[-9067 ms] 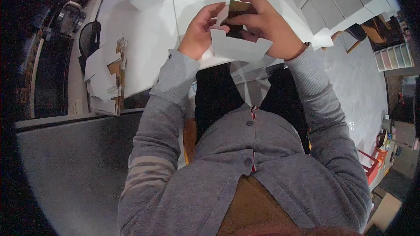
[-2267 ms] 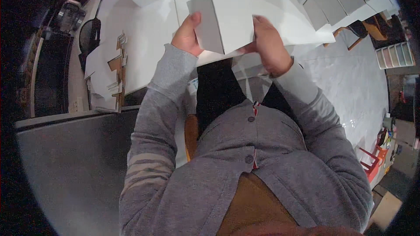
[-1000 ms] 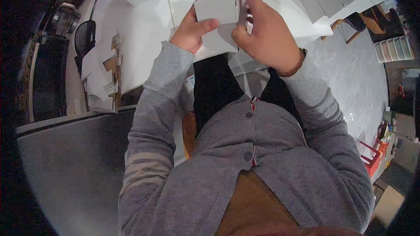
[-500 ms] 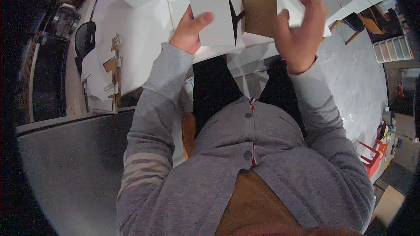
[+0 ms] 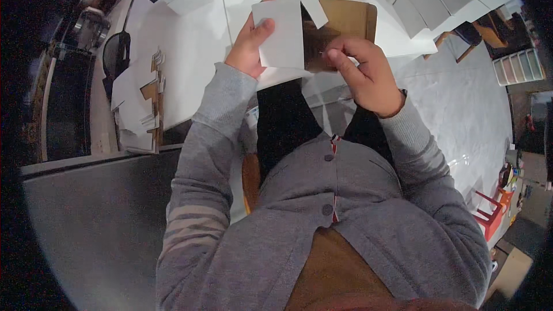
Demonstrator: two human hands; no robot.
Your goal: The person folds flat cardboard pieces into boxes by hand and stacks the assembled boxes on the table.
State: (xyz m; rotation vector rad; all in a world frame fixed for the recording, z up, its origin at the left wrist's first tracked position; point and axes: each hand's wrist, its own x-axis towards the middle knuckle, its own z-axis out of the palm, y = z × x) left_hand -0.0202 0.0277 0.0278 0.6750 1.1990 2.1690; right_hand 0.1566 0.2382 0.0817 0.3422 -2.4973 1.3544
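No text, label, number or sign can be read.
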